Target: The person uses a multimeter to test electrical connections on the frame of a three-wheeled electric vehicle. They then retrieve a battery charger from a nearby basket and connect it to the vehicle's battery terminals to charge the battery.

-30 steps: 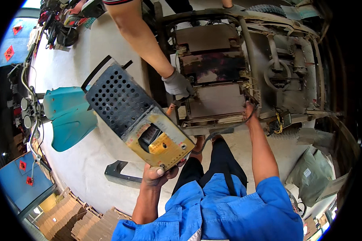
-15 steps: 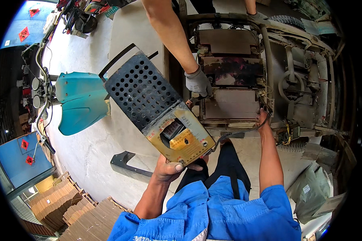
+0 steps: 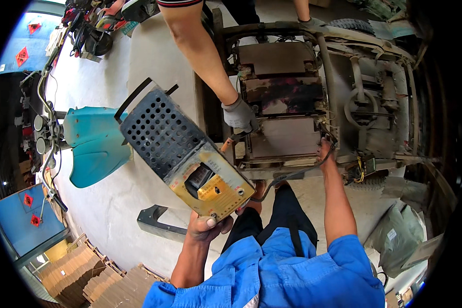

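Note:
My left hand [image 3: 204,226] grips the lower end of a battery tester [image 3: 209,182], a box with a yellow panel, a small display window, a dark perforated metal case and a black handle. A thick black test lead [image 3: 285,178] runs from the tester to my right hand [image 3: 325,150]. That hand is closed on the lead's end at the right corner of the nearest battery [image 3: 287,137]; the tip is hidden. At the battery's left end, a co-worker's grey-gloved hand [image 3: 239,115] holds a copper-coloured clamp [image 3: 229,143].
Several batteries sit side by side in a rusty vehicle frame [image 3: 321,66]. A small meter with yellow wires [image 3: 365,167] rests at the frame's near right. To the left are a teal front panel [image 3: 95,146] and handlebars [image 3: 49,133]; stacked cardboard [image 3: 69,267] stands lower left.
The tester and the batteries appear shifted slightly left, and the view has moved. The co-worker's gloved hand has turned a little, showing more of the copper-coloured clamp. Both my hands keep their holds.

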A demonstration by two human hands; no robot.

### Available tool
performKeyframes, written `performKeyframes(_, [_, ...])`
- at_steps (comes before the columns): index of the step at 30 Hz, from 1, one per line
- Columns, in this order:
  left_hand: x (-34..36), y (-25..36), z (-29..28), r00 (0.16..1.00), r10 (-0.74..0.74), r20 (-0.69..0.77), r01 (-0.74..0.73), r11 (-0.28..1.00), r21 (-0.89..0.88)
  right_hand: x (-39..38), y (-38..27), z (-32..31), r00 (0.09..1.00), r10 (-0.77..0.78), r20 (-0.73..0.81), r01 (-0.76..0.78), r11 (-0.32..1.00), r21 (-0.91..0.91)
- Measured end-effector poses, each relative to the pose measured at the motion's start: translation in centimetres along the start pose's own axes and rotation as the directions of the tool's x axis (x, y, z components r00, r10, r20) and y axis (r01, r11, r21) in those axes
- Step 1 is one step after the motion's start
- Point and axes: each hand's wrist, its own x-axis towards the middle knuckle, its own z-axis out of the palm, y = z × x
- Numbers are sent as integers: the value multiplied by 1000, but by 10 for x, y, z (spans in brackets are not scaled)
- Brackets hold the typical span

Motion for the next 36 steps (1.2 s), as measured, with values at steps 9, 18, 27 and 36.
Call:
performKeyframes(9, [3, -2, 9, 986, 98, -138, -81, 989, 120, -15, -47, 22, 1000, -9, 28, 5, 987, 162])
performKeyframes(18, [12, -2, 19, 984, 139, -112, -125, 985, 122, 18, -58, 19, 985, -27, 169, -32, 942, 335])
performKeyframes(27, [15, -5, 23, 974, 165, -156, -147, 982, 121, 24, -69, 33, 999, -9, 50, -5, 964, 265])
performKeyframes(36, [22, -4, 27, 977, 149, -153, -128, 982, 137, 29, -67, 24, 984, -6, 180, -53, 946, 320])
